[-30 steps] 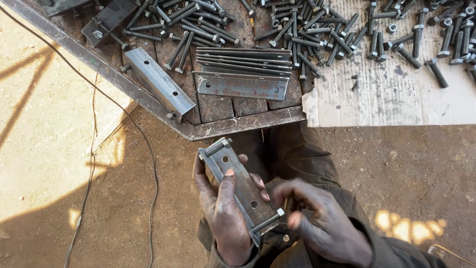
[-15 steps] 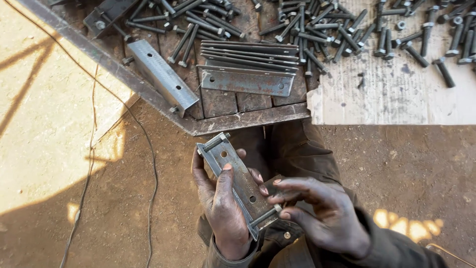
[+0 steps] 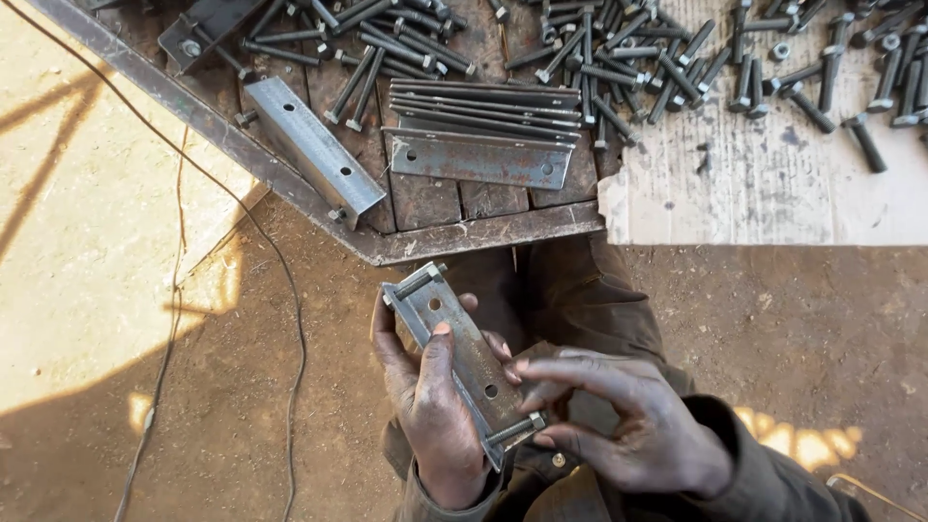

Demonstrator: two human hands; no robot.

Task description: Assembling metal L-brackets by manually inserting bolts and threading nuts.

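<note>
The left hand (image 3: 435, 406) still grips the long metal bracket (image 3: 464, 362) over the lap, below the bench (image 3: 483, 232), while the right hand (image 3: 619, 425) has moved in, fingers now pinching the bolt (image 3: 515, 427) at its near end.

A grey steel channel (image 3: 462, 360) with two holes lay tilted, bolts (image 3: 515, 428) crossing both its ends.
</note>
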